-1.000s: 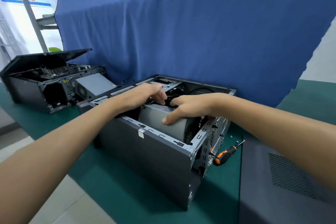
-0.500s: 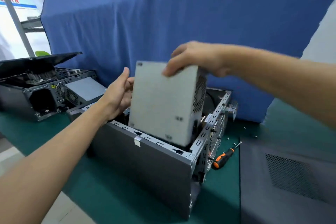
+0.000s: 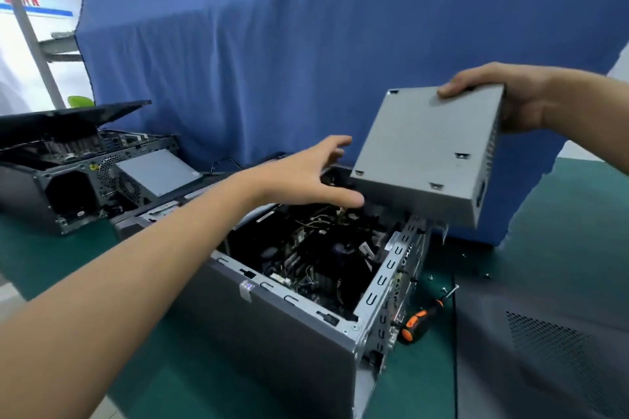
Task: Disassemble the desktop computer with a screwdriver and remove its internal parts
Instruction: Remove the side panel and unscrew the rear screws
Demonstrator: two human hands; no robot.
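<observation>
The computer case (image 3: 272,333) lies open, screwdriver (image 3: 417,325) idle beside it; boards and cables (image 3: 306,258) sit inside, so much seems left to remove. Above, the left hand (image 3: 306,177) hovers spread and empty; beyond, the right hand (image 3: 510,102) grips the grey power supply (image 3: 422,153), lifted clear of the case.

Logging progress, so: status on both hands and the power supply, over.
Right hand grips power supply, held above open case. Left hand open, over the case beside it. Trailing cables: cannot tell. Screwdriver on mat beside case.
</observation>
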